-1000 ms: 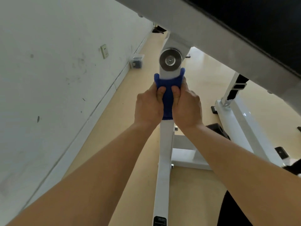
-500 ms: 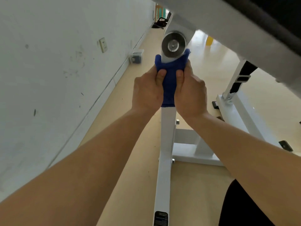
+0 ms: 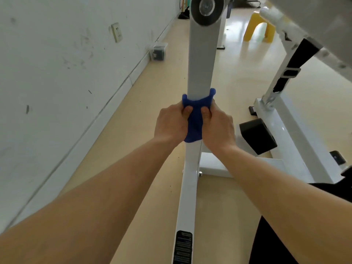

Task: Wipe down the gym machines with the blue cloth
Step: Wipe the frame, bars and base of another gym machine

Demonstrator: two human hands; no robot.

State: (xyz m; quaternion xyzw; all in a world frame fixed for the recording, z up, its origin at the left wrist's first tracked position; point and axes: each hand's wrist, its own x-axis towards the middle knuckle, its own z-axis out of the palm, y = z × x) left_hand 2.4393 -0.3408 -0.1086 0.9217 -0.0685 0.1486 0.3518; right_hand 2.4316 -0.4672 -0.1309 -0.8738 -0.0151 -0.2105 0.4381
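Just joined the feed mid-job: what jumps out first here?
A blue cloth wrapped round the white machine post, centre frame, gripped by the left hand and right hand on either side. Above, a round metal disc caps the post; a yellow stool stands on the floor upper right.

A scuffed white wall (image 3: 57, 77) runs along the left, with a socket (image 3: 116, 32) and a white baseboard (image 3: 122, 87). The glossy beige floor (image 3: 152, 107) reflects light. A clear box (image 3: 158, 52) sits against the baseboard; a yellow stool (image 3: 259, 27) stands farther back.
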